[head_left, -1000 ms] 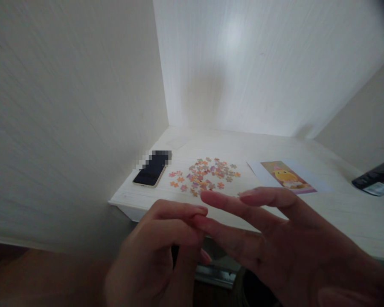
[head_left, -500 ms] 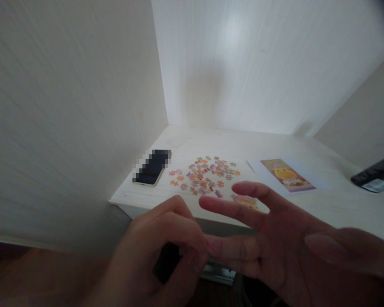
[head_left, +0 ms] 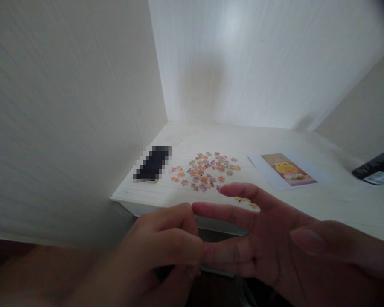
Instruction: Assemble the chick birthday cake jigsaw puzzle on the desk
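Left grip (head_left: 160, 251) pinches a finger of the spread, empty right hand (head_left: 275, 251) before scattered puzzle pieces (head_left: 208, 170).

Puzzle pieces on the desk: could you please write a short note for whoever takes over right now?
Left hand: curled, fingertips pinching a finger of the right hand; holds no object.
Right hand: open, fingers spread, in front of the desk edge; empty.
Puzzle pieces: scattered loose on the white desk, none visibly joined. A few more lie just behind the right fingertips.
Picture card: flat, to the right of the pieces.
Phone: flat, to their left.
Dark packet: at the far right edge.
Done: pieces spread out.
Left: no piece in a grip; all assembly remains.
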Tool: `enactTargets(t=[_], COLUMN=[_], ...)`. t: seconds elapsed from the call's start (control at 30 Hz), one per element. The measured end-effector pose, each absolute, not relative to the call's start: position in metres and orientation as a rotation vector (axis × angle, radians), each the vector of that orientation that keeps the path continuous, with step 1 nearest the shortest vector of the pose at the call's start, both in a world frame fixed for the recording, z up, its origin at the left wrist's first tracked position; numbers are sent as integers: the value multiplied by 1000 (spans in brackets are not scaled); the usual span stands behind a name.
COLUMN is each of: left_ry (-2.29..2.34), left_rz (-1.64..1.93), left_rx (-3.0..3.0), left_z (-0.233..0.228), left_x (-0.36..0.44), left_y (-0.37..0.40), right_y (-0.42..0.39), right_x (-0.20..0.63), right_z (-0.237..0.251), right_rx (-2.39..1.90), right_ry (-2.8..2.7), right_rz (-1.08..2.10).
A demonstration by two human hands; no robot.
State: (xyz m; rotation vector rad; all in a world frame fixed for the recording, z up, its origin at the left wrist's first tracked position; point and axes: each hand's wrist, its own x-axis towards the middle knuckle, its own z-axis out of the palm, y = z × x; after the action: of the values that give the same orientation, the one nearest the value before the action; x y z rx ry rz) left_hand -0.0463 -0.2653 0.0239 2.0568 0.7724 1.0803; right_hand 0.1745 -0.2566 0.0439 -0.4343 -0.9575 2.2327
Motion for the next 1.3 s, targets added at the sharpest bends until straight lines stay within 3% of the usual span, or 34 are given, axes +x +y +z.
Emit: enactTargets(t=[0.37,0.8,1.3], left_ry=[708,777,832], left_rz=[1001,1445,1202], left_rx=[2021,1885,2132], left_z=[23,15,21], left_x=[-49,-25,-32], left_y=[-266,-261,-259], right_y=[-257,-256,-258], right_x=[175,179,183], right_z=[42,41,48], right_rx=[-363,-291,-321], right_ry=[-934,-891,-1022], right_rz=[2245,2108,2074])
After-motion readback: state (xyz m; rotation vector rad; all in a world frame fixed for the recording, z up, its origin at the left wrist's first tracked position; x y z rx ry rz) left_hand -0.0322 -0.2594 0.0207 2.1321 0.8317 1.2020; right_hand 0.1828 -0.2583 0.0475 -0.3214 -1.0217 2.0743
